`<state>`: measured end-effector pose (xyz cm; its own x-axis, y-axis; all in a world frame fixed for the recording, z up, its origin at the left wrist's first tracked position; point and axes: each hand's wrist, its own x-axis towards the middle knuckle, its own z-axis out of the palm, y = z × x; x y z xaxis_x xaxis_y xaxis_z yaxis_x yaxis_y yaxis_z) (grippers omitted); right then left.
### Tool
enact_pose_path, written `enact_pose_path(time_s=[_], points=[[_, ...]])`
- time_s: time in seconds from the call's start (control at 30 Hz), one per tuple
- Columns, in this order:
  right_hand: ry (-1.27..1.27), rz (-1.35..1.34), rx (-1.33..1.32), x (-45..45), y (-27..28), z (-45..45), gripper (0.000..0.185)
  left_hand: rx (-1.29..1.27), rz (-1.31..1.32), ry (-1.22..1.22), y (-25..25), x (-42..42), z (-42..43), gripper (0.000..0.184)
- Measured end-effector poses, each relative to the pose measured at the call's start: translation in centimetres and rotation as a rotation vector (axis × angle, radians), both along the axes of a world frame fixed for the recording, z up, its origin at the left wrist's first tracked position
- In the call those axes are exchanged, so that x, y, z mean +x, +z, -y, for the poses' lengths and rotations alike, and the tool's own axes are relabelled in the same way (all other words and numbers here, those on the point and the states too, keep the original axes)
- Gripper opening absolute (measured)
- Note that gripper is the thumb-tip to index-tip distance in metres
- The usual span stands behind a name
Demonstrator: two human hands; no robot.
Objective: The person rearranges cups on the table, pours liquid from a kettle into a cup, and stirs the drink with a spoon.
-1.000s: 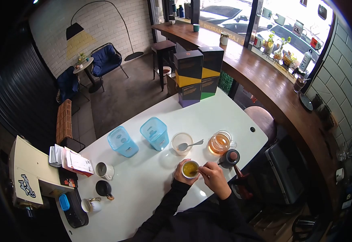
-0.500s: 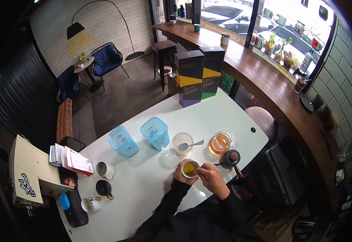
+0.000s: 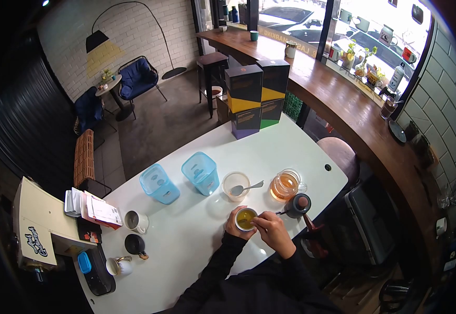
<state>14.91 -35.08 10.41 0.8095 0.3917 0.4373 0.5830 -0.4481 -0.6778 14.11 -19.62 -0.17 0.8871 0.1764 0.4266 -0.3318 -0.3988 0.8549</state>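
Note:
My left hand is wrapped round the side of a small white cup that holds yellow liquid. Over the cup's right rim, the fingers of my right hand are pinched together. Whatever they grip is too small to make out. Just beyond the cup, a clear plastic tub has a metal spoon lying across it. A glass pitcher of amber liquid stands to the right. Beside my right hand is a dark round-topped vessel with a brown handle.
Two blue plastic containers stand on the white table. Several dark boxes are stacked at its far edge. Mugs and a dark cup sit at left, near a beige machine. A wooden counter runs along the window.
My right hand has shifted very slightly at the cup's rim. Both hands stay at the cup, and the things on the table have not moved.

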Motion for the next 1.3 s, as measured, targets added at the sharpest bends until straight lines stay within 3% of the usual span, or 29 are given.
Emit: enact_pose_path(time_s=[0.37, 1.3], points=[[-0.057, 0.082, -0.105, 0.0, 1.4, 0.7, 0.014, 0.063, -0.001, 0.019, 1.0, -0.2, 0.2, 0.082], [-0.078, 0.033, 0.03, 0.0, 0.1, -0.2, 0.01, 0.075, -0.008, 0.007, 0.6, -0.2, 0.1, 0.081]])
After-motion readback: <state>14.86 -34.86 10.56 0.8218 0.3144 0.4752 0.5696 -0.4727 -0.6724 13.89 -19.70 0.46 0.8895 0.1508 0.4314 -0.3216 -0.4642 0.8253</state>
